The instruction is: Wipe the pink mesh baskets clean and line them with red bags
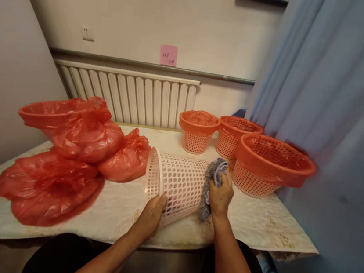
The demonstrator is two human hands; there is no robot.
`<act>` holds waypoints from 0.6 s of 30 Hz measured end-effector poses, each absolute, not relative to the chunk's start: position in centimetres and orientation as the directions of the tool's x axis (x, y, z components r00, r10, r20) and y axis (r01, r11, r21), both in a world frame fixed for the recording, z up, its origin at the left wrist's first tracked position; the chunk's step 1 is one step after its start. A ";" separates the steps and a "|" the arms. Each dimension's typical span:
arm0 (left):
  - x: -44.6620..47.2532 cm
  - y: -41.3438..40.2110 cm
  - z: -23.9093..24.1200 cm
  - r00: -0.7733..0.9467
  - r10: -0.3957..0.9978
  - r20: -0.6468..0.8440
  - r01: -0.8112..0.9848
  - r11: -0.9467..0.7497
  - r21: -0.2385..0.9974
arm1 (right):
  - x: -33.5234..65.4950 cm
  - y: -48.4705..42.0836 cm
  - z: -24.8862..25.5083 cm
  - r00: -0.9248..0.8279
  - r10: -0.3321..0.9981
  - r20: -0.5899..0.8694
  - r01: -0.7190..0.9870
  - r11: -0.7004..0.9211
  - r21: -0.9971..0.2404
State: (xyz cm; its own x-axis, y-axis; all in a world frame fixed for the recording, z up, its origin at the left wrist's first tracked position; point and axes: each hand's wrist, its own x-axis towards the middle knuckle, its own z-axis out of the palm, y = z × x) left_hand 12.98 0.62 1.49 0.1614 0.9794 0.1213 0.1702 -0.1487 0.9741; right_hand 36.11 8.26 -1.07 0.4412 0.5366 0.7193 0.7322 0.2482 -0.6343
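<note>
A pale mesh basket [179, 182] lies on its side on the table, its open rim facing left. My left hand [151, 214] rests against the basket's lower side near the rim, fingers curled on the mesh. My right hand [220, 196] is closed on a grey cloth [212, 175] that is pressed against the basket's base end.
Three orange mesh baskets [198, 132] [235, 136] [271, 165] stand upright at the right rear, one lined with a red bag. Baskets wrapped in red plastic bags [67, 149] fill the left of the table [112, 216]. A radiator [127, 96] is behind, a blue curtain [331, 106] at right.
</note>
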 end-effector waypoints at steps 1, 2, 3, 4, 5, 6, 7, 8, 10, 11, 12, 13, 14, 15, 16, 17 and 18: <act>13.0 0.5 1.9 0.151 0.982 0.113 0.170 -0.138 0.976 | 36.7 8.5 -1.1 0.485 0.531 0.694 0.722 0.204 -0.661; 13.0 0.5 2.4 0.143 0.984 0.105 0.171 -0.129 0.977 | 37.1 8.7 -1.2 0.521 0.527 0.671 0.712 0.164 -0.682; 13.0 0.5 2.8 0.134 0.986 0.102 0.173 -0.125 0.977 | 37.3 8.9 -1.2 0.547 0.526 0.651 0.704 0.133 -0.698; 13.0 0.5 3.1 0.126 0.987 0.103 0.173 -0.124 0.977 | 37.4 8.9 -1.3 0.561 0.527 0.638 0.698 0.112 -0.707; 13.0 0.6 3.4 0.117 0.988 0.105 0.169 -0.124 0.978 | 37.3 8.9 -1.3 0.567 0.530 0.630 0.696 0.100 -0.711; 12.9 0.8 3.6 0.110 0.988 0.105 0.159 -0.122 0.980 | 37.2 8.9 -1.3 0.567 0.532 0.629 0.697 0.097 -0.711; 12.8 1.0 3.8 0.104 0.989 0.101 0.142 -0.116 0.983 | 37.0 8.8 -1.2 0.562 0.534 0.632 0.700 0.101 -0.707; 12.7 1.2 3.8 0.104 0.990 0.096 0.120 -0.109 0.987 | 36.7 8.7 -1.2 0.555 0.537 0.636 0.702 0.107 -0.704; 12.6 1.6 3.9 0.119 0.989 0.088 0.072 -0.097 0.993 | 36.0 8.5 -1.1 0.545 0.539 0.643 0.702 0.125 -0.701; 12.5 1.9 3.8 0.124 0.989 0.086 0.051 -0.093 0.994 | 35.6 8.3 -1.0 0.535 0.542 0.648 0.702 0.141 -0.698; 12.5 2.1 3.8 0.124 0.989 0.085 0.031 -0.089 0.996 | 35.1 8.1 -1.0 0.515 0.547 0.659 0.703 0.171 -0.691; 12.5 2.3 3.9 0.121 0.989 0.081 0.012 -0.083 0.996 | 34.5 7.8 -0.9 0.483 0.551 0.680 0.705 0.216 -0.676; 12.5 2.5 3.9 0.118 0.990 0.073 -0.009 -0.073 0.997 | 33.7 7.3 -0.8 0.436 0.553 0.710 0.708 0.277 -0.650; 12.5 2.7 4.0 0.120 0.991 0.063 -0.034 -0.059 0.998 | 32.8 6.8 -0.7 0.375 0.550 0.746 0.711 0.346 -0.612; 12.6 2.8 4.0 0.131 0.990 0.053 -0.064 -0.045 0.997 | 31.9 6.1 -0.6 0.304 0.542 0.784 0.712 0.417 -0.565; 12.6 3.0 4.1 0.147 0.988 0.050 -0.092 -0.036 0.995 | 30.8 5.3 -0.5 0.230 0.526 0.819 0.711 0.484 -0.511; 12.7 3.1 4.2 0.161 0.985 0.055 -0.108 -0.038 0.993 | 29.7 4.4 -0.3 0.157 0.503 0.850 0.704 0.547 -0.453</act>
State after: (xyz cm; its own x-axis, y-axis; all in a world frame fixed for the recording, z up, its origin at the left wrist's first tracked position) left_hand 12.66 3.13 4.20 0.1612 0.9854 0.0553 -0.1079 -0.0381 0.9934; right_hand 29.67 4.39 -0.34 0.1566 0.5028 0.8501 0.7036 0.5472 -0.4533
